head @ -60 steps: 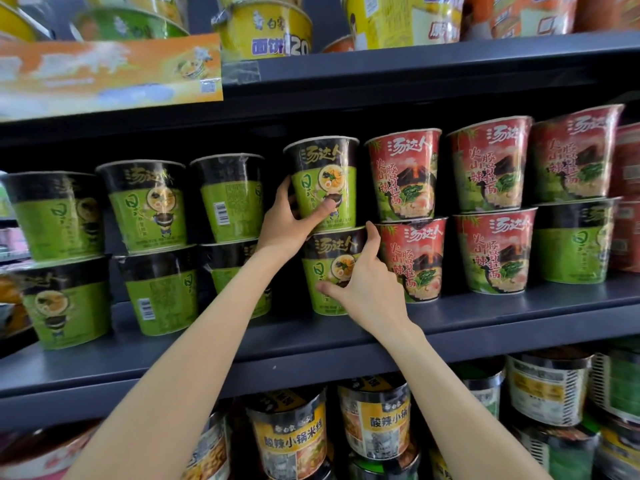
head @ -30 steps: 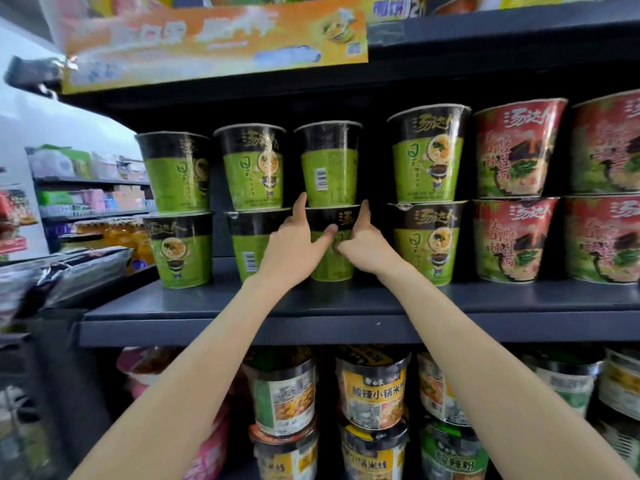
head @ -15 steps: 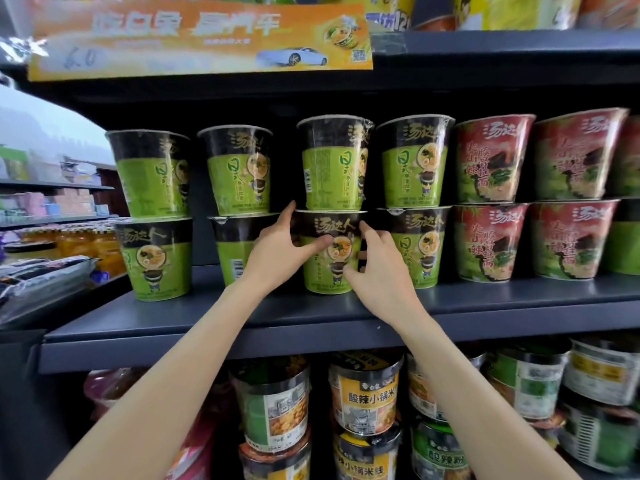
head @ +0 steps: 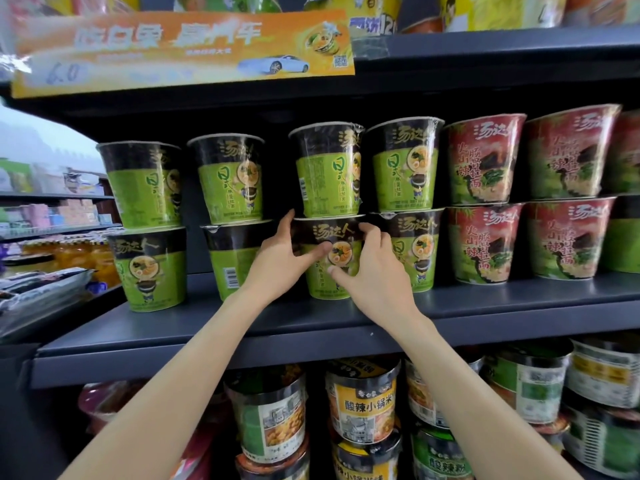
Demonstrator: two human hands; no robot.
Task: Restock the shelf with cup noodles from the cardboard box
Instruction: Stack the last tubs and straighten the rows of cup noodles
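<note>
Squarely between both hands sits a green-and-black plastic-wrapped cup of noodles (head: 329,261), upright on the dark grey metal shelf (head: 311,323) in the bottom row, third stack from the left. The left hand (head: 280,261) grips its left side — thumb laid across the front just under the black band, index finger reaching up past the rim. The right hand (head: 372,271) grips the right side, thumb on the lower front of the label, curled fingers over the top right edge. A second green cup (head: 327,171) stands directly on the held one's lid, turned so its barcode side shows. Just right is another two-high green stack (head: 407,168), then red cups of noodles (head: 485,161) — also stacked two high. An orange promotional banner (head: 183,50) hangs from the shelf above.
</note>
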